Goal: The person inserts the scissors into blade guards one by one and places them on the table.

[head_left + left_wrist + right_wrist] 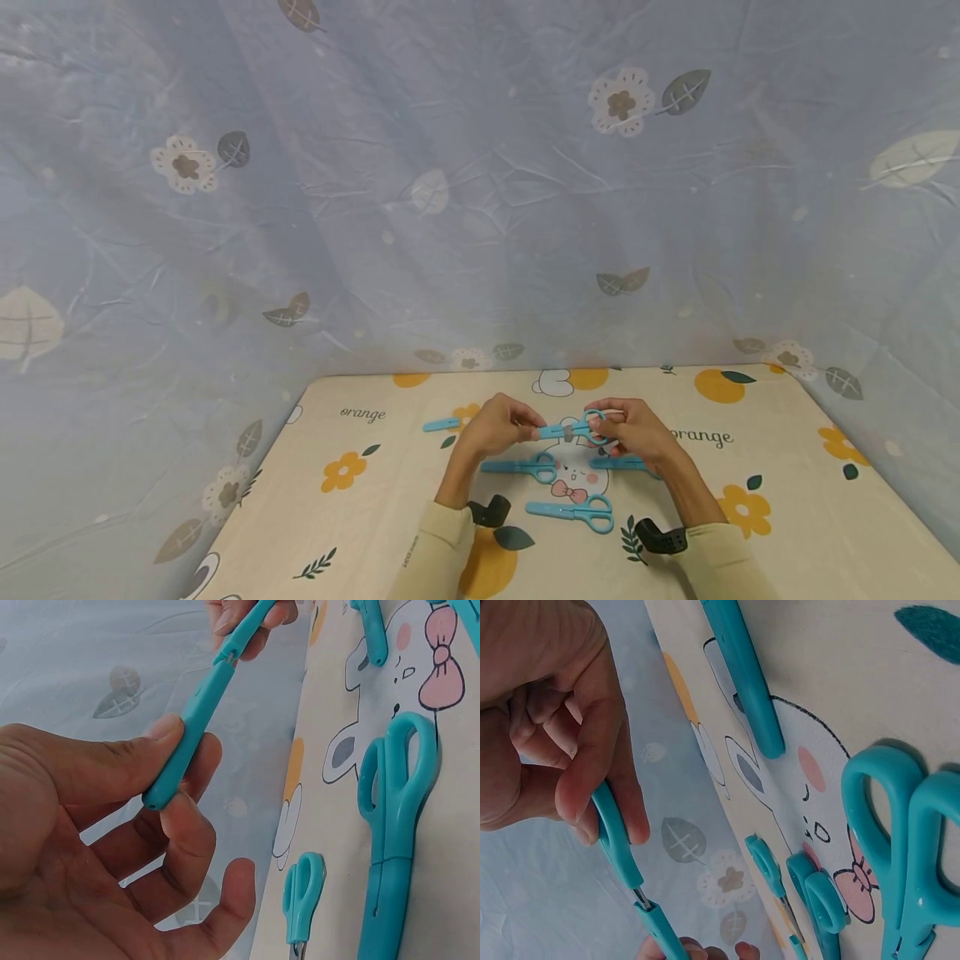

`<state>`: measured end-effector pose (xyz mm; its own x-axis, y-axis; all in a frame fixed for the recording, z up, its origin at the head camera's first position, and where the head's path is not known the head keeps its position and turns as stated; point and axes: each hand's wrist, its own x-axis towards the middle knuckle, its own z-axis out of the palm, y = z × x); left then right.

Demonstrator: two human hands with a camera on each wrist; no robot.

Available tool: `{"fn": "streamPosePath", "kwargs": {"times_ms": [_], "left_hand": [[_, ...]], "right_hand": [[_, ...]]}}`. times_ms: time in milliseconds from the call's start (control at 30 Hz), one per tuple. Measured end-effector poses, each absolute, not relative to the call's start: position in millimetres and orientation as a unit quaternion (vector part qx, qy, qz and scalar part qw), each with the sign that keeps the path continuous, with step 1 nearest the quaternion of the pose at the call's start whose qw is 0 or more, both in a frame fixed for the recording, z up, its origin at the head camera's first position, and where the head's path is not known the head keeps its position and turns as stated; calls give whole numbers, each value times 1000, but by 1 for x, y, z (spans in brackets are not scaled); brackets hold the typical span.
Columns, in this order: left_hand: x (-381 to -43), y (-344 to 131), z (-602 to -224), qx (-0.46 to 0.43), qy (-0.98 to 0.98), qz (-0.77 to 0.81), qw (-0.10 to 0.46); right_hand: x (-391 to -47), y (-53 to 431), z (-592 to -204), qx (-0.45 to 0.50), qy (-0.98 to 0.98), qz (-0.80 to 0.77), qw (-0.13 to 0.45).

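Note:
Above the table, a pair of turquoise scissors (616,838) is held level between both hands. My left hand (493,429) pinches its turquoise blade cover (196,712) between thumb and fingers, the other fingers loosely bent. My right hand (633,432) grips the finger loops at the opposite end. A short strip of metal blade (640,897) shows between cover and handles, with the rest of the blades inside the cover. Below the hands lie covered scissors (519,467), more covered scissors (572,510) nearer me, and a third pair (617,462) partly under my right hand.
Behind my left hand lies another cover (441,425); scissors (303,896) with bare metal blade showing lie by it, hidden in the head view. A patterned cloth (390,492) covers the table. A grey-blue flowered curtain (480,250) hangs along the back and sides.

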<state>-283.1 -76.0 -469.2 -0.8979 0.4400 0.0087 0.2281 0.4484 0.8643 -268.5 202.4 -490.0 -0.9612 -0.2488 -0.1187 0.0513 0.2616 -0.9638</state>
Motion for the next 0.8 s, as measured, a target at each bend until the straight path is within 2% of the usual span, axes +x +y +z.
{"fn": "streamPosePath", "kwargs": {"times_ms": [300,800], "left_hand": [[-281,-74,-469,191,830,512,111],[-281,-72,-469,188,839,501,99]], "right_hand": [[-268,201,-487,-79,780,-612,106],[-270,198,-492,-53,786,-608,103]]}}
